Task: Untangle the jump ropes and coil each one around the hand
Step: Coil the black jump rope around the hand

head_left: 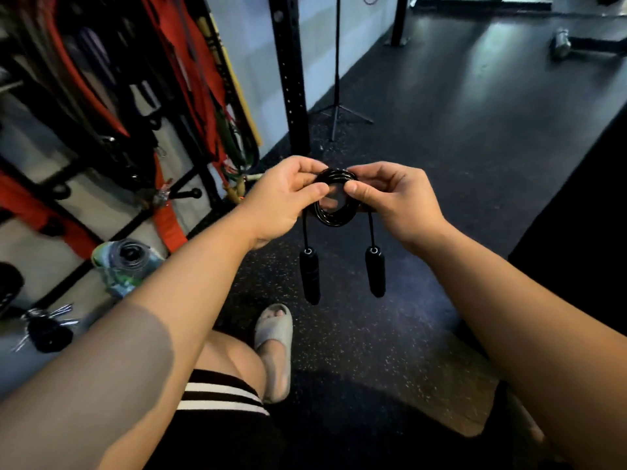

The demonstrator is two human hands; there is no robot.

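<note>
A black jump rope (334,217) is wound into a small round coil in front of me, at the middle of the head view. My left hand (283,198) pinches the coil's left side between thumb and fingers. My right hand (390,196) pinches its right side the same way. Two short ends hang down from the coil. Each carries a black handle: the left handle (310,276) and the right handle (375,271) dangle freely above the floor.
A wall rack (135,96) of red, black and green resistance bands hangs at the left. A water bottle (124,262) and a key bunch (47,329) lie on a surface at lower left. Also here: a black rack post (290,72), a tripod stand (337,106), dark rubber floor (441,137), my sandalled foot (274,347).
</note>
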